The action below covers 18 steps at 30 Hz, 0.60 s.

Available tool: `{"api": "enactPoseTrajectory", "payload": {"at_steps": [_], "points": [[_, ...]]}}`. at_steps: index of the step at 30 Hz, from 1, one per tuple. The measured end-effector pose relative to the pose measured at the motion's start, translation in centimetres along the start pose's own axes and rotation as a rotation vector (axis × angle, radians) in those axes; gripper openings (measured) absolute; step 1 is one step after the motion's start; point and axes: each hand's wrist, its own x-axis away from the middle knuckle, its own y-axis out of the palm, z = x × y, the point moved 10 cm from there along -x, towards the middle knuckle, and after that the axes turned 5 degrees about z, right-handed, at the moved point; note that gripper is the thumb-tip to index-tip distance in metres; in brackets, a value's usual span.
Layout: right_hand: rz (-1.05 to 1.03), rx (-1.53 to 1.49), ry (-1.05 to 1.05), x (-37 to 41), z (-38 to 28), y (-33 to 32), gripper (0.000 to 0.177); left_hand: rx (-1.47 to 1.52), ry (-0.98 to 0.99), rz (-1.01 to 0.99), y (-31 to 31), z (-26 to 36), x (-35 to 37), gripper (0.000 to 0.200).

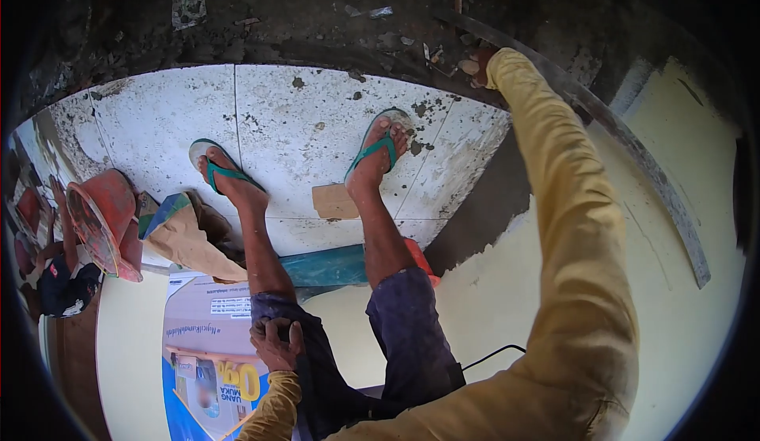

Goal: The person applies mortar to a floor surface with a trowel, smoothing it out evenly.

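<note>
My left hand (277,344) rests against the dark shorts at my left thigh, its fingers curled and nothing visible in them. At the upper right, my right hand (476,67) reaches down to the dark, rough ground (317,33), its fingers bent together beside a long narrow bar (633,144). What those fingers grip is too small and dark to make out. The bar runs from the ground past my yellow sleeve and across the pale wall (570,283). Small chips and scraps lie near my right hand.
My feet in green sandals stand on mud-spattered white tiles (277,108). Between them lies a brown cardboard piece (334,202). To the left are a red bucket (119,211), a paper sack (182,235) and another person (67,279). A printed banner (186,314) is below.
</note>
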Motion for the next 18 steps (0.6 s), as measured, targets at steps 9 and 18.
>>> {"api": "enactPoseTrajectory", "payload": {"at_steps": [9,18], "points": [[-0.127,-0.09,-0.024,-3.5,-6.0,2.7,0.074,-0.061,0.062,-0.006,0.3,0.2,0.0,0.026],[-0.152,0.087,-0.158,0.4,-8.4,0.8,0.065,-0.103,-0.051,-0.088,0.9,-0.3,0.2,0.026]]}}
